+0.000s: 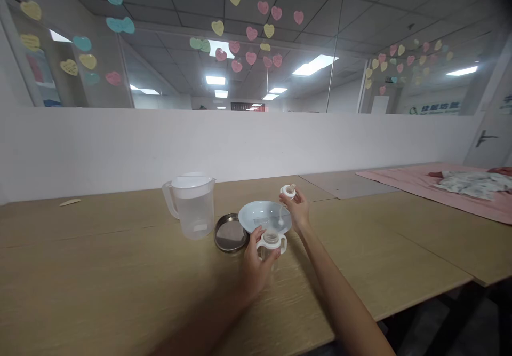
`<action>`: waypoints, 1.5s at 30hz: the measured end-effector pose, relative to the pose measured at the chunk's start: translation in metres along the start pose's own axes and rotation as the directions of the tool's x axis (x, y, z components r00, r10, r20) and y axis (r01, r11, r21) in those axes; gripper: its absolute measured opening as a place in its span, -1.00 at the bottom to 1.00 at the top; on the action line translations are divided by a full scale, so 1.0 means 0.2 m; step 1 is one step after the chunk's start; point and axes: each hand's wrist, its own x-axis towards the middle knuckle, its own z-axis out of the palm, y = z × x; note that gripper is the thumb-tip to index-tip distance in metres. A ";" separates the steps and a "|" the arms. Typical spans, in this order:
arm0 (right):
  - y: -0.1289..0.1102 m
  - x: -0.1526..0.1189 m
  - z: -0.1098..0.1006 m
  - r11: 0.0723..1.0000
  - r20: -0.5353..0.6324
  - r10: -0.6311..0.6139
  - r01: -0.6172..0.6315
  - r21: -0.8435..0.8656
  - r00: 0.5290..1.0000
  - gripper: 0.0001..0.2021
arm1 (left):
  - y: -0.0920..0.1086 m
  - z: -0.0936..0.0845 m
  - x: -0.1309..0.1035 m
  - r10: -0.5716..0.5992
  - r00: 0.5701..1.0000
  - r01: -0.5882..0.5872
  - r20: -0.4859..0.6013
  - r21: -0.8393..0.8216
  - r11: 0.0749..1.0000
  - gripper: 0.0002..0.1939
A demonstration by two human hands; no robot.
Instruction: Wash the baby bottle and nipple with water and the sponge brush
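Observation:
My left hand [258,262] is wrapped round a clear baby bottle [271,239] with white side handles. The bottle is upright, and its threaded mouth has no cap on it. Higher up and to the right, my right hand [298,209] pinches the bottle's nipple cap [288,190], a white ring with a teat on top. A thin straw with a weighted end hangs down from the cap over a pale bowl [250,209]. The bowl stands just behind the bottle and has something clear in it. Cap and bottle are apart.
Left of the bowl lies a round metal tray [231,234]; further left stands a translucent pitcher [195,209]. A pink cloth [400,177] with a patterned bundle [474,184] lies far right. A white wall [120,153] with glass above backs the wooden table [120,286].

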 end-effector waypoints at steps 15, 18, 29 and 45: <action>0.23 0.08 -0.12 0.990 0.001 -0.039 0.039 -0.136 0.999 -0.42 | 0.01 0.00 0.01 0.009 1.000 -0.009 0.015 -0.025 1.000 -0.43; 0.23 0.07 -0.13 0.970 0.077 -0.071 0.087 -0.225 0.994 -0.44 | 0.00 0.00 0.01 0.008 1.000 -0.008 0.008 0.002 1.000 -0.43; 0.15 0.00 -0.15 0.668 0.415 -0.251 0.467 -0.580 0.874 -0.63 | 0.01 -0.01 0.00 0.021 0.999 -0.022 0.051 0.018 1.000 -0.45; 0.14 -0.04 -0.16 0.510 0.589 0.117 0.460 -0.727 0.800 -0.59 | 0.02 -0.01 0.00 0.030 0.997 -0.028 0.075 -0.026 0.999 -0.47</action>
